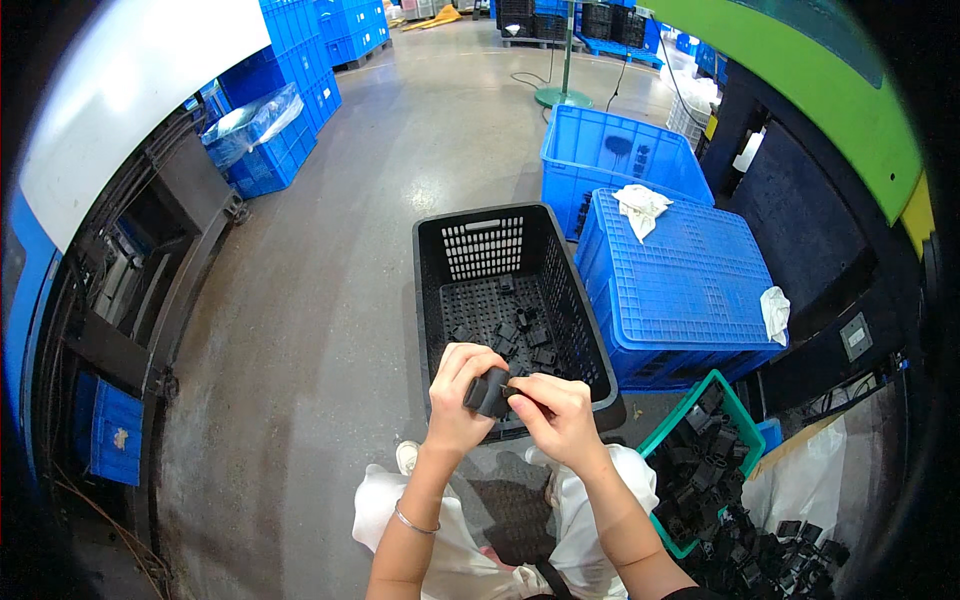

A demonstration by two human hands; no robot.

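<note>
Black plastic part [488,392]: sitting between both hands, held just above the near rim of the black crate, in front of the person's knees.
Left hand [457,395]: wrapping closed around the left side of the part, fingers curling over its top.
Right hand [553,412]: pinching shut on a thin tool whose tip is meeting the part's right edge; the tool is too small to identify.
Bracelet [414,523]: one thin silver band is circling the left wrist.
Black crate [484,244]: one perforated, open-topped box is standing on the floor just beyond the hands, with roughly a dozen small black parts lying scattered on its bottom.
Upturned blue crate [672,285]: one is standing to the right of the black crate, touching it, with two white rags lying on it, one at the far edge and one at the right edge.
Open blue crate [600,150]: one is standing farther off, behind the upturned one, with a few dark pieces inside.
Green bin [700,392]: one is sitting near right, heaped with black parts too many to count.
Stacked blue crates [300,60]: piled far left, one stack covered in clear plastic film.
Floor [330,330]: grey polished concrete.
</note>
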